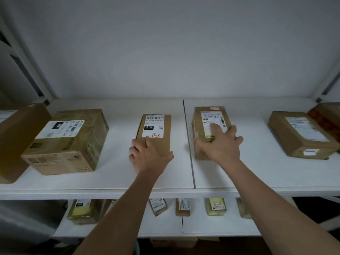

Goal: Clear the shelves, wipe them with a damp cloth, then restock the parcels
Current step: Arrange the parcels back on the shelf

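A: On the white upper shelf, both hands are on parcels at once. The left hand curls round the near end of the narrow brown cardboard box with the white "010" label, thumb on one side, fingers down the other. The right hand lies spread over the top of the tape-wrapped brown parcel with the white barcode label, fingertips bent over its near edge.

B: What worries you?

A: The right-hand hold looks like the weaker one. The tape looks glossy, so I judge it slippery; lifted one-handed, that parcel could slide out and drop onto the small parcels on the lower shelf.

B: And the left?

A: The narrow box is gripped at one end only, so it may tip forward as it comes away.

B: How do the parcels look?

A: Plain card and crinkled tape, labels up. They sit well apart, either side of the dark seam between the shelf boards, with a big taped carton to the left and a flat brown parcel to the right.
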Demonstrator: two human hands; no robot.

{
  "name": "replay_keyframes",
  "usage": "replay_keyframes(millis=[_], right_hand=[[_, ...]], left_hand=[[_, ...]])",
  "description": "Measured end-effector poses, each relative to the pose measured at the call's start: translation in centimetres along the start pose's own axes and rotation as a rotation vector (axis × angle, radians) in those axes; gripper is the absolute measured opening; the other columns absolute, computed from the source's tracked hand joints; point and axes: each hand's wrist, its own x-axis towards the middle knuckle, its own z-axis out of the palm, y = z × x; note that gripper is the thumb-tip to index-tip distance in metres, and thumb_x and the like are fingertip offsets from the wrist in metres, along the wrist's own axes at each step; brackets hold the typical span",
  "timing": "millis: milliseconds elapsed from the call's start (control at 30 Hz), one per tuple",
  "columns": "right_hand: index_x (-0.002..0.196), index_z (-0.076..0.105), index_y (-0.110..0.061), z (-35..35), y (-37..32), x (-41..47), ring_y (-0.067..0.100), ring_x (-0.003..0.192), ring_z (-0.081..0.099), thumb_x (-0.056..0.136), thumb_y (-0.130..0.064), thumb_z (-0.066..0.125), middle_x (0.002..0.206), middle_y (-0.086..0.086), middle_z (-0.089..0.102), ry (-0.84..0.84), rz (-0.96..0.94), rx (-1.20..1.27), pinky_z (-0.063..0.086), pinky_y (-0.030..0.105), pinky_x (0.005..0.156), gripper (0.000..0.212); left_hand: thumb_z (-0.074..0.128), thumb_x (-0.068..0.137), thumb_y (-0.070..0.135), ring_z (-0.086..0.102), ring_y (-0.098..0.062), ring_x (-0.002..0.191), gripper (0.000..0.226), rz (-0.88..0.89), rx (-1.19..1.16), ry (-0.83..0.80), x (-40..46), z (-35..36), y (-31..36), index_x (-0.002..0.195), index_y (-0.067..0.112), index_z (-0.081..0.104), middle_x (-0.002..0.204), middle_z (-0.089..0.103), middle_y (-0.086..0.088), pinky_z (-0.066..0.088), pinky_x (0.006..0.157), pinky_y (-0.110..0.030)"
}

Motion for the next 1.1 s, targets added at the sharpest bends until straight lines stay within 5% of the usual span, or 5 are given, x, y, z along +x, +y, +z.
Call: replay_keyframes(millis=[233, 600, 767, 900, 1100], right_hand=[[0.138, 0.034, -0.035, 2.7, -4.0, -1.7, 0.041, 0.127, 0.025, 0.073, -0.074, 0.054, 0.156, 0.014, 0.009, 0.054, -0.121, -0.003, 0.039, 0.048, 0.097, 0.078], [0.141, 0.031, -0.029, 3.8, -4.2, -1.9, 0.047, 0.133, 0.018, 0.074, -0.075, 0.055, 0.158, 0.017, -0.004, 0.027, -0.094, -0.047, 0.033, 0.056, 0.1, 0.085], [0.151, 0.022, -0.025, 4.0, -5.5, -3.5, 0.04, 0.145, -0.006, 0.08, -0.079, 0.044, 0.16, 0.018, -0.008, 0.133, -0.229, -0.182, 0.005, 0.059, 0.114, 0.092], [0.124, 0.06, -0.015, 5.8, -8.2, -7.3, 0.038, 0.139, 0.02, 0.089, -0.043, 0.057, 0.152, 0.019, 0.031, 0.278, -0.542, 0.014, 0.022, 0.057, 0.111, 0.045], [0.081, 0.07, -0.014, 10.7, -13.9, -15.6, 0.026, 0.099, 0.048, 0.088, -0.023, 0.049, 0.1, 0.004, 0.068, 0.2, -0.902, 0.224, 0.046, 0.046, 0.081, 0.024]], left_hand=[[0.058, 0.066, 0.073, 0.038, -0.038, 0.112, 0.091, -0.095, -0.02, 0.093, -0.1, -1.1, -3.5, 0.132, 0.015, 0.034, 0.129, 0.033, -0.017, 0.035, 0.097, -0.045], [0.058, 0.07, 0.076, -0.006, -0.04, 0.145, 0.107, -0.039, -0.164, -0.079, -0.2, -2.3, -5.8, 0.15, 0.022, 0.014, 0.157, -0.006, -0.021, 0.0, 0.117, -0.051], [0.04, 0.095, 0.052, 0.009, -0.033, 0.146, 0.063, 0.124, -0.272, 0.125, -3.1, -2.5, -7.8, 0.144, 0.013, 0.032, 0.155, 0.018, -0.019, 0.011, 0.119, -0.048], [0.054, 0.093, 0.011, 0.053, -0.027, 0.108, 0.023, 0.358, -0.248, 0.355, -5.7, -4.2, -11.6, 0.113, 0.005, 0.061, 0.117, 0.057, -0.012, 0.051, 0.087, -0.043], [0.052, 0.087, 0.01, 0.061, -0.023, 0.067, 0.017, 0.383, -0.195, 0.334, -9.8, -6.6, -21.3, 0.095, 0.005, 0.066, 0.1, 0.061, -0.007, 0.051, 0.05, -0.031]])
